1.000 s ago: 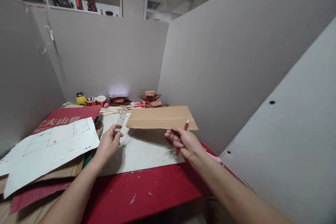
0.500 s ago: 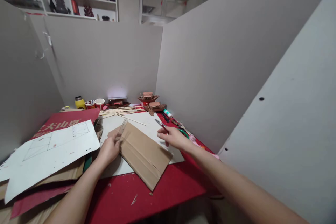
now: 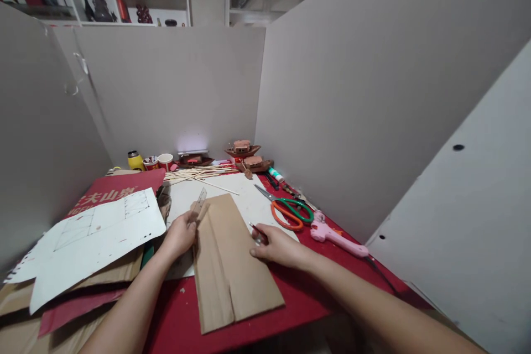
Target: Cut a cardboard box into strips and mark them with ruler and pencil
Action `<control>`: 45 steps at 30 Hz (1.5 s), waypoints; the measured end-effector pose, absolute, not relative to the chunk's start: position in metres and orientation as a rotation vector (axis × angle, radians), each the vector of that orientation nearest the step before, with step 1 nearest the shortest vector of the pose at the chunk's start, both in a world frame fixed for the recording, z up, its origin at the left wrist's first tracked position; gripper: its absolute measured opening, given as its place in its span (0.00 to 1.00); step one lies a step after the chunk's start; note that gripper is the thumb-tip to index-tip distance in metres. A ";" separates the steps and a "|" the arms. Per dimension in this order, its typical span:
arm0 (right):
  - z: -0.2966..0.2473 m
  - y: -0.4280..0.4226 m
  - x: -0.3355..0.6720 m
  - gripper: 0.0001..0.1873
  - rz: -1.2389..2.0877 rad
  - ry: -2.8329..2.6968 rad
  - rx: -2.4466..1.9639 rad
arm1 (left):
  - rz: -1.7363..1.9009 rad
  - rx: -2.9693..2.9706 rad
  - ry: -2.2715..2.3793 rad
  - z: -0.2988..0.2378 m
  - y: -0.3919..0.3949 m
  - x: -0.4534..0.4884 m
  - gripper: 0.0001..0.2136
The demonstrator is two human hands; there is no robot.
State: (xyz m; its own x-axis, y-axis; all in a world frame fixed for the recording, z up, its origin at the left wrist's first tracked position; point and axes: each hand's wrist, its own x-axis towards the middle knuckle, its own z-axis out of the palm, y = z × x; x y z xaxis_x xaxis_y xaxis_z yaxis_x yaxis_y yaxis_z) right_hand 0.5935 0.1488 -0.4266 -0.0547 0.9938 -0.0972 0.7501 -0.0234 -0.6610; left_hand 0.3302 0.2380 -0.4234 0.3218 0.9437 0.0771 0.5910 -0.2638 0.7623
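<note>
A folded piece of brown cardboard point(image 3: 232, 260) lies partly on a white sheet point(image 3: 244, 193) and partly on the red tabletop point(image 3: 174, 310), creased along its length. At its far left corner my left hand point(image 3: 182, 237) is closed on a clear ruler point(image 3: 201, 199), which angles up over the cardboard edge. My right hand point(image 3: 276, 246) rests by the cardboard's right edge, its fingers closed around a slim dark red pencil point(image 3: 259, 230). Scissors point(image 3: 286, 207) with one green and one orange handle lie just beyond that hand.
A pink glue gun point(image 3: 338, 239) lies to the right, against a grey partition. Small wooden boats point(image 3: 255, 164), thin sticks point(image 3: 199, 172), paper cups point(image 3: 165, 161) and a yellow bottle point(image 3: 135, 160) line the back. Stacked cardboard under a drawn-on paper point(image 3: 103, 227) fills the left.
The cardboard has turned and come nearer to me. My right hand has moved nearer and off the scissors, which now show fully. My left hand keeps the ruler; the view has shifted slightly.
</note>
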 end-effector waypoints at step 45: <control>-0.399 0.254 0.635 0.10 1.113 -1.238 -1.673 | 0.121 2.524 1.302 -0.373 0.252 0.399 0.10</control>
